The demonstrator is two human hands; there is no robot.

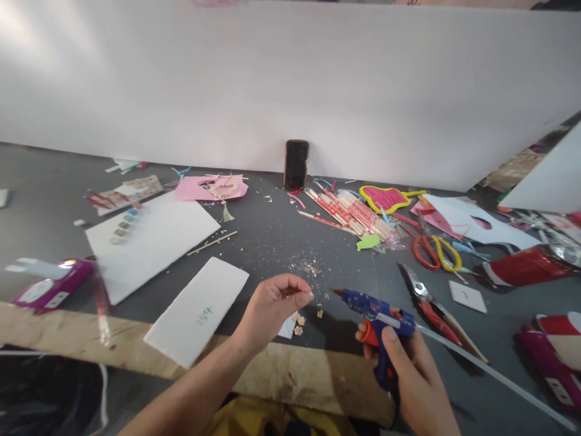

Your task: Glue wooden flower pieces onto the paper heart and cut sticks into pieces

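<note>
In my right hand is a blue glue gun with an orange-red trigger, its tip pointing left. A long clear glue stick sticks out of its back. My left hand is pinched just left of the nozzle, thumb against index finger. A tiny pale bit shows at those fingertips, too small to name. Below that hand several small wooden flower pieces lie by a small white paper. Another small wooden piece sits to their right. Crumbs are scattered on the dark table beyond.
A phone leans on the white wall. Left are a foam board marked 154 and a larger white sheet. Right lie packs of patterned sticks, scissors, red-handled pruners and a red can.
</note>
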